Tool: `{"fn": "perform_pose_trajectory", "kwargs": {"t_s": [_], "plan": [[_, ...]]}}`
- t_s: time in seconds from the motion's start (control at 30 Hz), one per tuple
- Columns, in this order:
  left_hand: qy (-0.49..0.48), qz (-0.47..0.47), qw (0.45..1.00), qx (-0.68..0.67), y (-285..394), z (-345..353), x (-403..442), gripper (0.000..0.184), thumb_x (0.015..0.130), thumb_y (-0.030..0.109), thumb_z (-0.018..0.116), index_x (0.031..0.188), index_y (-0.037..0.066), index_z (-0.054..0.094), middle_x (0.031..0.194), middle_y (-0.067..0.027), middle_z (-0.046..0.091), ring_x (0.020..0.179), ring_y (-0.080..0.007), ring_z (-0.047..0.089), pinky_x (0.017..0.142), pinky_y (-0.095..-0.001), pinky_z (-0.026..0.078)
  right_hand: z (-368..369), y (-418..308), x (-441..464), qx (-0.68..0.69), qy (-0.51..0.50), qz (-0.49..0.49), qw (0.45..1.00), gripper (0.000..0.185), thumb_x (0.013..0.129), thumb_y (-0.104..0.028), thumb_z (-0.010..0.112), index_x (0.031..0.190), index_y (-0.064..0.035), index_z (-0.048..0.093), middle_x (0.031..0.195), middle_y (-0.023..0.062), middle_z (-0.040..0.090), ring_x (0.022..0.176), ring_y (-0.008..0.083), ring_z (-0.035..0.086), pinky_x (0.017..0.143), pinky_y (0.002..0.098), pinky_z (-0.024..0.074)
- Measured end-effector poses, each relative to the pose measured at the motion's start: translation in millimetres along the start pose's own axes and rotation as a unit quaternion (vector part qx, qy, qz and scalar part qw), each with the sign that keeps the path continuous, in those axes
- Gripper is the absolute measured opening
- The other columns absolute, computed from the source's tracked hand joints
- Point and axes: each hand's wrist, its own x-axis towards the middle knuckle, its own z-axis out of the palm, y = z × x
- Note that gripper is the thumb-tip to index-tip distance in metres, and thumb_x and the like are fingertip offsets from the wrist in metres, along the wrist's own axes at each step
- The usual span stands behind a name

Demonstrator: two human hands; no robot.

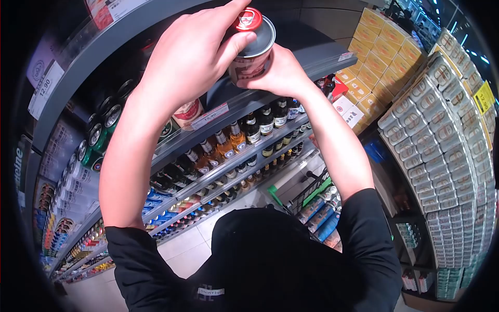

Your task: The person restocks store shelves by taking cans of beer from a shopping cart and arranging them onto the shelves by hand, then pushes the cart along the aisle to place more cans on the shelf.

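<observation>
Two cans are held together over the upper shelf. My left hand (200, 49) has its fingers and thumb around a small can with a red top (248, 19), which overlaps the grey rim of a larger can (258, 41). Around the lower body of that larger can, which has a reddish printed side, is my right hand (280, 70). Below my left hand, a cream and red can (188, 113) stands on the shelf beside a price label (210, 116).
Green cans (112, 115) stand on the shelf at left. Bottles (236, 139) line the lower shelves. A cart with green parts (314, 195) holds packs at lower right. Yellow boxes (382, 49) and stacked can packs (431, 125) rise on the right.
</observation>
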Motion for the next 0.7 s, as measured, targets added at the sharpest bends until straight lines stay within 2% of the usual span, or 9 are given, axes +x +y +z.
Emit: {"fn": "perform_pose_trajectory", "kwargs": {"t_s": [0.1, 0.13, 0.23, 0.33, 0.43, 0.53, 0.7], "plan": [[-0.016, 0.067, 0.997, 0.017, -9, -12, 3, 0.051, 0.096, 0.018, 0.072, 0.14, -0.005, 0.058, 0.118, -0.0258, 0.07, 0.105, -0.0384, 0.071, 0.094, -0.0424, 0.056, 12, -5, 6, -0.001, -0.011, 0.007, 1.0, 0.081, 0.061, -0.029, 0.096, 0.129, -0.003, 0.061, 0.121, 0.0155, 0.074, 0.115, 0.0304, 0.071, 0.104, 0.04, 0.0549], [0.006, 0.072, 0.997, 0.026, -9, -10, 3, 0.04, 0.098, 0.013, 0.066, 0.134, -0.004, 0.062, 0.113, -0.0247, 0.07, 0.096, -0.04, 0.069, 0.089, -0.0449, 0.056, 15, -8, 8, 0.0, -0.017, 0.005, 1.0, 0.081, 0.06, -0.029, 0.096, 0.128, -0.0019, 0.061, 0.119, 0.0162, 0.074, 0.114, 0.0306, 0.072, 0.103, 0.0401, 0.055], [0.065, 0.098, 0.992, 0.054, -17, -2, 0, 0.041, 0.098, 0.013, 0.067, 0.135, -0.004, 0.061, 0.113, -0.0242, 0.069, 0.097, -0.0395, 0.07, 0.089, -0.0453, 0.056, 25, 2, 18, -0.023, -0.027, -0.016, 0.999, 0.077, 0.062, -0.036, 0.094, 0.125, -0.0034, 0.064, 0.116, 0.0122, 0.075, 0.109, 0.0251, 0.073, 0.099, 0.0374, 0.0557], [0.021, 0.033, 0.997, 0.061, -15, -3, -4, 0.05, 0.098, 0.022, 0.069, 0.14, -0.001, 0.057, 0.118, -0.0248, 0.067, 0.101, -0.0399, 0.07, 0.09, -0.0466, 0.057, 33, 8, 23, 0.0, -0.057, -0.036, 0.998, 0.069, 0.066, -0.032, 0.093, 0.123, -0.004, 0.066, 0.113, 0.0112, 0.076, 0.105, 0.0235, 0.073, 0.097, 0.0365, 0.0562], [-0.072, -0.033, 0.989, 0.123, -7, -13, -5, 0.062, 0.095, 0.034, 0.071, 0.146, 0.004, 0.052, 0.123, -0.0261, 0.064, 0.103, -0.0402, 0.071, 0.09, -0.0473, 0.058, 40, 9, 26, 0.034, -0.086, -0.035, 0.995, 0.061, 0.069, -0.029, 0.093, 0.119, -0.0052, 0.069, 0.11, 0.0099, 0.076, 0.103, 0.0216, 0.073, 0.095, 0.0355, 0.0565], [-0.073, -0.024, 0.985, 0.152, -18, -11, -8, 0.071, 0.093, 0.042, 0.072, 0.15, 0.007, 0.049, 0.126, -0.0276, 0.063, 0.102, -0.0402, 0.071, 0.089, -0.0472, 0.058, 47, 10, 29, 0.033, -0.078, -0.038, 0.996, 0.06, 0.068, -0.027, 0.094, 0.119, -0.0058, 0.07, 0.108, 0.0086, 0.077, 0.102, 0.0205, 0.073, 0.095, 0.0353, 0.0566], [-0.095, -0.067, 0.975, 0.187, -18, -13, -7, 0.066, 0.092, 0.037, 0.073, 0.146, 0.003, 0.053, 0.122, -0.0266, 0.065, 0.1, -0.0384, 0.072, 0.087, -0.0452, 0.059, 57, 9, 36, 0.001, -0.103, -0.016, 0.995, 0.064, 0.067, -0.031, 0.095, 0.119, -0.0038, 0.07, 0.111, 0.0096, 0.077, 0.104, 0.0214, 0.073, 0.097, 0.0362, 0.0566]]}}
